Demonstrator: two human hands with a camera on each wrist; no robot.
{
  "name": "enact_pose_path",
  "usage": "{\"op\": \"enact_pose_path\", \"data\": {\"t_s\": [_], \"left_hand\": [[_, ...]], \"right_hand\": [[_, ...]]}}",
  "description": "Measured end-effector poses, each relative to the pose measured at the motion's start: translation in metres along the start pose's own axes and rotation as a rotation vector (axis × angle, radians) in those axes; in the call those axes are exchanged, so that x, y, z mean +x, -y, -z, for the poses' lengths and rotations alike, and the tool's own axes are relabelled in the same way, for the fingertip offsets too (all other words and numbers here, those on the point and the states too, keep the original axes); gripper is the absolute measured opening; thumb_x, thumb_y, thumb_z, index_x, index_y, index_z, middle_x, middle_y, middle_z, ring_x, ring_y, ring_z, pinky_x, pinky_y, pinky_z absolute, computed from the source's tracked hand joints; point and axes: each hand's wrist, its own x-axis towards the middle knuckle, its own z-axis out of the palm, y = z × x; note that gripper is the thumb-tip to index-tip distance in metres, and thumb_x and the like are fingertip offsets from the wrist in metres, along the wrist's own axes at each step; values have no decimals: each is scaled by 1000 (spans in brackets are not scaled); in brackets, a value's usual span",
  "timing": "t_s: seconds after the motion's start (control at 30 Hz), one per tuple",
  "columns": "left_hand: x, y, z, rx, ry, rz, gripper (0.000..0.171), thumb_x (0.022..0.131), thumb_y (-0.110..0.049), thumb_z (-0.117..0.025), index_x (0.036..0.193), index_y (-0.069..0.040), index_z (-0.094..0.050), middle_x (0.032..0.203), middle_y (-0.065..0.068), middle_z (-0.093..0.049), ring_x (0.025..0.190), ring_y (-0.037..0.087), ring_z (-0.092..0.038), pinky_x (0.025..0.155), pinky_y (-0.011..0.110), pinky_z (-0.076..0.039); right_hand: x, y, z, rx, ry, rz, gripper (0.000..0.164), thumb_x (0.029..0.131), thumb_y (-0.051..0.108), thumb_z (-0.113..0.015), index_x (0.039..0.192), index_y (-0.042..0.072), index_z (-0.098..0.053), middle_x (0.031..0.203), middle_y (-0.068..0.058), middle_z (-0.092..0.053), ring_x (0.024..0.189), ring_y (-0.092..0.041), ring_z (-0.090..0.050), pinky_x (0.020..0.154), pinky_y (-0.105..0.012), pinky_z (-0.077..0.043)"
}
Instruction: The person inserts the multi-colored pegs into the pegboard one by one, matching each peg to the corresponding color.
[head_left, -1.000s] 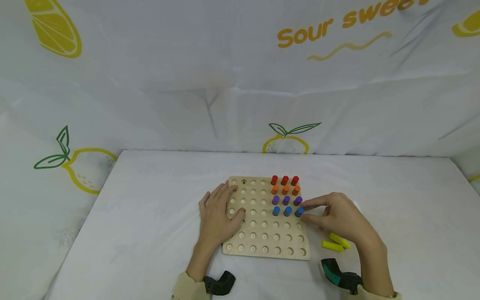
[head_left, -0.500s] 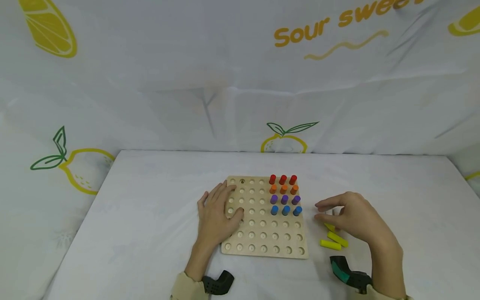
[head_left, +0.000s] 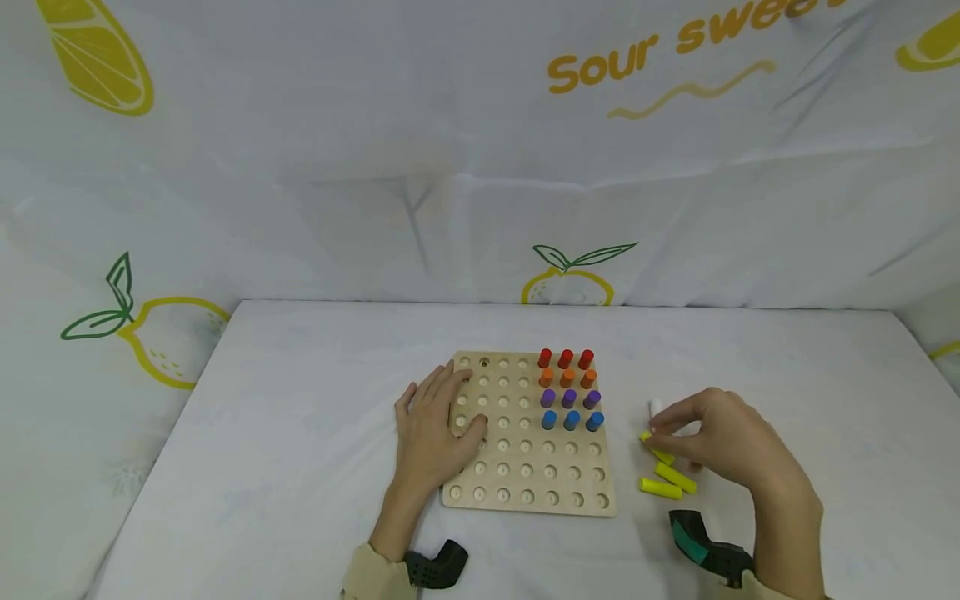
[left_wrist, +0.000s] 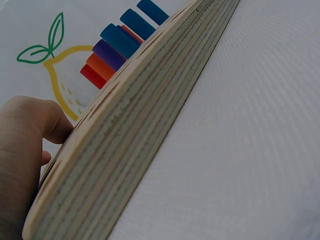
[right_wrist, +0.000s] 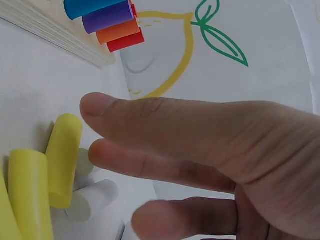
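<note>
My left hand (head_left: 435, 425) rests on the left side of a wooden pegboard (head_left: 514, 472), thumb and index fingertip on its top face. In the left wrist view the board's layered edge fills the middle. Red pegs (head_left: 566, 358), orange pegs (head_left: 567, 378), purple pegs (head_left: 569, 399) and blue pegs (head_left: 572, 420) stand upright in rows of three at the right of the board. My right hand (head_left: 723, 433) hovers beside it, fingertips close to a yellow peg (right_wrist: 65, 160). Its thumb and index fingertip are apart in the right wrist view, with nothing between them.
Two more yellow pegs (head_left: 667, 483) lie nearer the body. White pegs (right_wrist: 95, 200) lie beside the yellow ones, partly behind my right hand in the head view. A white cloth (head_left: 315, 400) covers the table, and a lemon-print cloth (head_left: 300, 167) hangs behind.
My right hand has left the rightmost blue peg, which stays standing in the board, and moved right to the loose pegs. The left hand stays on the board.
</note>
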Motion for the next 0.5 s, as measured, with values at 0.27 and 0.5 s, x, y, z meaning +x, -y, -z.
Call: {"op": "enact_pose_path", "data": {"t_s": [0.27, 0.5], "left_hand": [[0, 0, 0, 0, 3, 4, 61, 79, -33, -64, 139, -20, -61, 158, 6, -50, 149, 27, -43, 123, 57, -17], [0, -1, 0, 0, 10, 10, 62, 79, -33, -63, 139, -20, -61, 159, 5, -49, 149, 27, -43, 123, 57, -17]], "right_hand": [[1, -1, 0, -29, 31, -71, 33, 81, 34, -84, 104, 11, -82, 100, -6, -80, 59, -14, -63, 62, -31, -46], [4, 3, -4, -47, 35, -101, 37, 77, 33, -87, 104, 7, -81, 88, -1, -79, 60, -15, -62, 58, -31, -45]]}}
